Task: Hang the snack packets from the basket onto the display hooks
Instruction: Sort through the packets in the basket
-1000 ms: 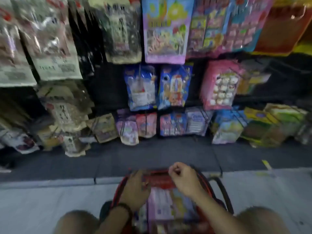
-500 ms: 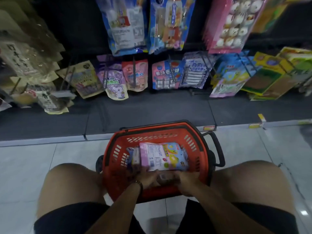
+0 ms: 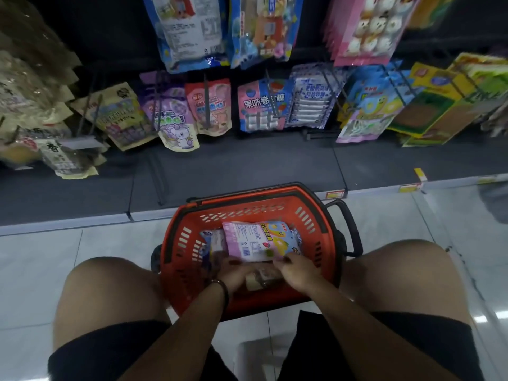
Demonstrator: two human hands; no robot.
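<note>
1. A red slotted plastic basket (image 3: 247,207) stands on the pale tiled floor (image 3: 82,257), against the front edge of the dark shelf base (image 3: 247,166).
2. A pink-and-yellow printed snack packet (image 3: 255,240) lies on top inside the basket, with a brownish clear packet (image 3: 262,279) at its near edge.
3. The left grip (image 3: 233,270) and the right grip (image 3: 297,270) curl their fingers at that near edge. I cannot tell which packet they pinch.
4. Black wire display hooks (image 3: 206,103) above carry hanging pouches.
</note>
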